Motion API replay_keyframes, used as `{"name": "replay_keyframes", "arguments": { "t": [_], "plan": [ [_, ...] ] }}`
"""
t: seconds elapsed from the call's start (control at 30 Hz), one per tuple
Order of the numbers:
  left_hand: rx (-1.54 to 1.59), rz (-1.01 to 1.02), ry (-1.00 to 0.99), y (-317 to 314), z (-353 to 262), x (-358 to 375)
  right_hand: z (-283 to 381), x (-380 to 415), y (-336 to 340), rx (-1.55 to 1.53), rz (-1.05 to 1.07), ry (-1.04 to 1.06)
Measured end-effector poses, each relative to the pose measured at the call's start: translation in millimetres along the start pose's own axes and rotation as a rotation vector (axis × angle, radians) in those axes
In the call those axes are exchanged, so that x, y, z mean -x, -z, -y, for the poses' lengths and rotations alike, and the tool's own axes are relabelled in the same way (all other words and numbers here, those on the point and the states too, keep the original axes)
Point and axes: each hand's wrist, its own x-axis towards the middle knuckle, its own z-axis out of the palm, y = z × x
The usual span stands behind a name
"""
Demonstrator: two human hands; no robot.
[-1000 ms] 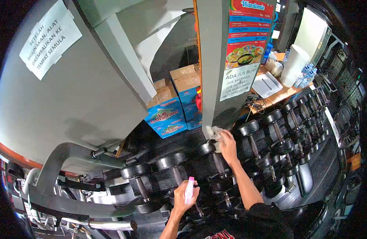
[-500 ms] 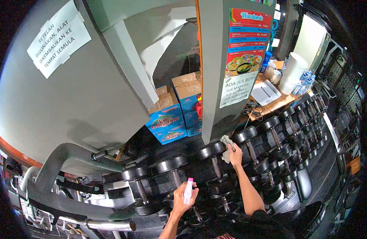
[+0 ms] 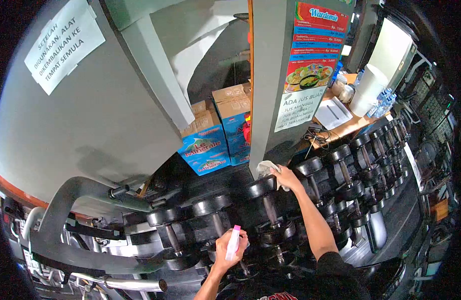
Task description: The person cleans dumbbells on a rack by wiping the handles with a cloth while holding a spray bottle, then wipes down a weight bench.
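Observation:
My left hand (image 3: 231, 248) is wrapped round a small clear spray bottle (image 3: 233, 242) with a pink top, held over the dumbbell rack. In my right hand (image 3: 285, 178) is a pale cloth (image 3: 267, 169), which lies against the top of a black dumbbell (image 3: 269, 206) beside the grey pillar. Two more dumbbells, one with its head just left of that one (image 3: 212, 205) and another farther left (image 3: 164, 216), stand in the same row.
Blue water cartons (image 3: 205, 150) are stacked behind the rack. More dumbbells (image 3: 344, 172) run off to the right. A wooden table (image 3: 335, 134) bears papers, jars and bottles. A grey machine frame (image 3: 65, 210) curves at the left; a pillar (image 3: 270, 65) rises centrally.
My right hand has moved left with the cloth, which has gone from the dumbbell's right side onto its top. The view has shifted slightly. My left hand still holds the bottle.

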Motion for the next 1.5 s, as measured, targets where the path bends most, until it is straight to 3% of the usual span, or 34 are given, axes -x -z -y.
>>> {"name": "replay_keyframes", "arguments": {
  "t": [0.03, 0.1, 0.17, 0.23, 0.3, 0.37, 0.4, 0.43, 0.5, 0.57, 0.6, 0.67, 0.73, 0.77, 0.83, 0.9, 0.93, 1.0, 1.03, 1.1, 1.17, 1.2, 1.3, 1.37, 1.43, 1.47, 1.5],
  "plan": [
    [0.014, 0.021, -0.011, 0, 1, -1, -3, -13, 4, 0.002, 0.001, -0.002],
    [-0.018, 0.036, -0.045, 0, -7, -3, -1, -40, 11, 0.305, 0.242, -0.065],
    [-0.056, 0.047, -0.077, 2, -10, -2, 19, -54, 21, 0.184, 0.230, -0.063],
    [-0.017, 0.049, -0.016, 3, -7, 3, 22, -82, 10, 0.112, 0.249, 0.067],
    [-0.012, 0.013, -0.119, 4, -7, 2, 22, -95, -11, 0.189, 0.341, 0.130],
    [-0.073, 0.019, -0.103, 6, -6, 4, 25, -107, -45, 0.770, 0.839, 0.176],
    [-0.071, 0.016, -0.100, 6, -6, 4, 37, -109, -57, 0.814, 0.813, -0.035],
    [-0.079, 0.004, -0.108, 6, -5, 3, 40, -118, -70, 0.818, 0.814, -0.031],
    [-0.092, -0.014, -0.113, 7, -4, 1, 48, -133, -98, 0.873, 1.034, 0.016],
    [-0.112, -0.043, -0.149, 7, -6, 0, 69, -124, -108, 0.813, 1.086, 0.242],
    [-0.111, -0.044, -0.147, 7, -6, 1, 100, -86, -87, 0.612, 1.001, 0.400],
    [-0.039, -0.051, -0.050, 7, -5, 3, 101, -81, -81, 0.565, 1.057, 0.477],
    [-0.075, -0.059, -0.080, 9, -6, 4, 97, -79, -69, 0.473, 1.079, 0.569],
    [-0.111, -0.065, -0.119, 11, -7, 4, 97, -79, -56, 0.514, 1.048, 0.422],
    [-0.093, -0.059, -0.057, 15, -5, 9, 86, -98, -52, 0.737, 0.964, 0.375],
    [-0.077, -0.051, 0.004, 20, -6, 14, 64, -116, -60, 1.180, 0.721, 0.182],
    [-0.091, -0.065, -0.013, 22, -7, 15, 64, -114, -57, 1.179, 0.718, 0.182],
    [-0.101, -0.071, -0.038, 24, -9, 16, 69, -104, -43, 1.054, 0.833, -0.137],
    [-0.088, -0.088, -0.014, 24, -9, 16, 73, -102, -40, 1.056, 0.828, -0.142],
    [-0.074, -0.102, 0.014, 23, -8, 16, 82, -92, -40, 0.821, 0.868, 0.407],
    [-0.025, -0.123, 0.016, 20, -3, 14, 99, -66, -31, 0.495, 0.844, 0.526],
    [-0.017, -0.120, -0.003, 19, -3, 13, 104, -55, -24, 0.397, 0.879, 0.523],
    [0.005, -0.107, -0.008, 20, -6, 14, 92, -60, -8, 0.482, 0.819, 0.425],
    [-0.006, -0.112, -0.016, 21, -6, 14, 62, -87, -15, 0.635, 0.824, 0.444],
    [-0.020, -0.106, -0.016, 21, -6, 16, 34, -103, -30, 0.981, 0.745, 0.261],
    [0.000, -0.125, 0.008, 20, -7, 16, -22, -147, -65, 0.804, 0.752, 0.490],
    [0.020, -0.142, 0.032, 18, -7, 16, 63, -80, -23, 0.743, 0.767, 0.408]
  ]
}}
